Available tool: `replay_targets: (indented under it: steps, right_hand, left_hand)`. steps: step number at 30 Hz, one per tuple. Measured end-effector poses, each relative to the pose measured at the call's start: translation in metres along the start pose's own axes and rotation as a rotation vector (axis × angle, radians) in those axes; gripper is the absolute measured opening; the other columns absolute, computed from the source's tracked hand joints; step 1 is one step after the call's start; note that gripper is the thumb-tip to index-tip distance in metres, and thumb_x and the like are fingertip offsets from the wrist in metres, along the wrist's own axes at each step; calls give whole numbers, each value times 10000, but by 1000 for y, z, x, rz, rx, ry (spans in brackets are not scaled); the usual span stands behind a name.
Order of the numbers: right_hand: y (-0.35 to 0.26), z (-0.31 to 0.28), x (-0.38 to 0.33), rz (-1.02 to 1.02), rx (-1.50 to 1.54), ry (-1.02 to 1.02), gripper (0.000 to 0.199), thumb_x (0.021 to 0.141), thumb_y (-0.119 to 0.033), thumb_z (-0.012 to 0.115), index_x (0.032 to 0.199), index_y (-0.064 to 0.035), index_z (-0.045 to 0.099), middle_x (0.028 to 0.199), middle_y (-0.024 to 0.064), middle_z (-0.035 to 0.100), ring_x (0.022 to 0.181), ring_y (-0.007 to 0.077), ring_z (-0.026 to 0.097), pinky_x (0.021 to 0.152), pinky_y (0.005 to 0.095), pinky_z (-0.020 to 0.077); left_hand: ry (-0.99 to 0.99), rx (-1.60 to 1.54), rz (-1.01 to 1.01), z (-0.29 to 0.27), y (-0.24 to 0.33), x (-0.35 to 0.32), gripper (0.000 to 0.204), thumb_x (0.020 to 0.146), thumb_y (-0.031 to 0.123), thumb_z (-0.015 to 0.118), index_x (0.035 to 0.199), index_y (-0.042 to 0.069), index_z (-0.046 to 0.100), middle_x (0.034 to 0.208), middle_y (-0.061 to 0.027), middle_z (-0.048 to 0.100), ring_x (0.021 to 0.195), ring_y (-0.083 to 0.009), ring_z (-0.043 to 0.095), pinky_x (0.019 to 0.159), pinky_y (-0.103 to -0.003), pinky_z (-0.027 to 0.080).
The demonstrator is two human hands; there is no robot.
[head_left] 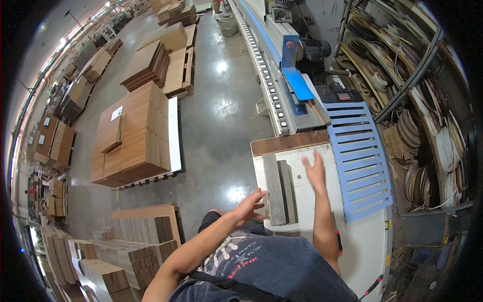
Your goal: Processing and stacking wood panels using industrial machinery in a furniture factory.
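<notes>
Narrow grey wood-grain boards (274, 189) lie lengthwise on a white worktable (314, 214) in front of me. A second, lower row (288, 191) sits close along their right side. My left hand (250, 204) is at the left edge of the boards, its fingers apart and curved toward them; whether the fingertips touch, I cannot tell. My right hand (315, 173) is held over the table to the right of the boards, thumb and fingers spread, holding nothing. A brown wooden strip (289, 143) runs along the table's far edge.
Beyond the table stands an edge machine with a long track (266, 75). A blue slatted rack (359, 161) adjoins the table's right side. Stacked brown panels (136, 136) and grey board stacks (136, 251) stand left. Shelves with coiled banding (417, 136) are at right.
</notes>
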State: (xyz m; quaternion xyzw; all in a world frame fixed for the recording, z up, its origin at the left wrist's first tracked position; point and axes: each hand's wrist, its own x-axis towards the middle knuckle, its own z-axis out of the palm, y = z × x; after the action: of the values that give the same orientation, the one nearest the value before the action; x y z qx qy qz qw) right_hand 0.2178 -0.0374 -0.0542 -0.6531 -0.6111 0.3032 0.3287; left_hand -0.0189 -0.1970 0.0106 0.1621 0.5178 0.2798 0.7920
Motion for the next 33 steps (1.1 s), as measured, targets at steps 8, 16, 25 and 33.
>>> replay_targets:
  steps: [8, 16, 25, 33]
  right_hand:
    - [-23, -17, 160, -108, -640, 282, 625, 791, -279, 685, 1311, -14, 463, 1305, 233, 488, 1205, 406, 455, 1033, 459, 357]
    - [19, -30, 118, -25, -248, 102, 390, 852, -253, 630, 1136, 9, 579, 1005, 178, 646, 907, 331, 629, 807, 437, 501]
    - [8, -84, -41, 298, 1437, -451, 484, 986, -380, 420, 1262, 13, 478, 1129, 153, 591, 893, 212, 589, 722, 349, 525]
    - [-25, -26, -107, 188, 238, -126, 569, 837, -351, 693, 1263, -9, 532, 1010, 125, 628, 896, 223, 612, 762, 341, 503]
  left_hand:
    - [65, -79, 143, -20, 19, -42, 824, 913, 410, 517, 1515, 128, 31, 1558, -149, 63, 1408, -336, 191, 1056, -534, 378]
    - [58, 17, 147, -13, 7, -40, 807, 913, 423, 537, 1517, 113, 101, 1540, -146, 185, 1358, -289, 321, 942, -438, 470]
    - [-29, 176, 99, 6, -3, -25, 765, 933, 397, 526, 1515, 106, 124, 1524, -139, 225, 1337, -274, 333, 949, -441, 443]
    - [-34, 278, 149, 14, 2, -10, 844, 920, 440, 550, 1518, 102, 58, 1563, -164, 121, 1407, -309, 238, 949, -492, 448]
